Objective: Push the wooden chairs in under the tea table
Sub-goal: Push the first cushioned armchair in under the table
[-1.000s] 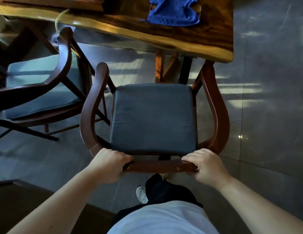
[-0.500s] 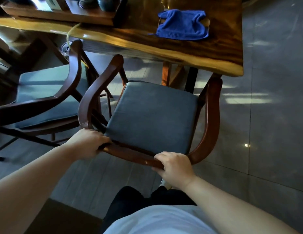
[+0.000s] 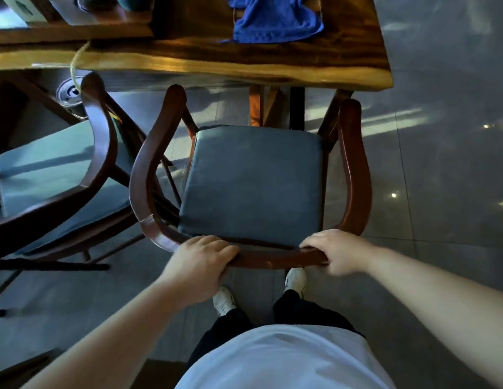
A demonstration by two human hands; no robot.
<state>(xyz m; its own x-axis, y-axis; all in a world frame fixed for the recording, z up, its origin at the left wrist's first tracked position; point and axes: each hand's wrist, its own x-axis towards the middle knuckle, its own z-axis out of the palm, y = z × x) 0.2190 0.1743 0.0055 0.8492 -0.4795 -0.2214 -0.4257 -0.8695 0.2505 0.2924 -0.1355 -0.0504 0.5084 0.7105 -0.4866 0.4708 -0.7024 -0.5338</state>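
Note:
A wooden armchair (image 3: 354,169) with a grey-blue seat cushion (image 3: 253,181) faces the tea table (image 3: 244,66) squarely. Its armrest tips reach the table's near edge, and the cushion's front lies just short of it. My left hand (image 3: 199,265) grips the curved back rail at the left. My right hand (image 3: 337,252) grips the same rail at the right. A second wooden chair (image 3: 101,141) with a similar cushion stands to the left, angled away, its arm close to the first chair's left arm.
A blue cloth (image 3: 272,18) lies on the tabletop. A wooden tea tray (image 3: 76,29) sits at the table's left. The table legs (image 3: 272,108) stand ahead of the seat. A round floor drain (image 3: 69,92) and a thin hose are under the table. Grey tiled floor lies to the right.
The chair has swung back from a tilt to face the table squarely and stands closer to its edge. Both hands kept their grip on the back rail.

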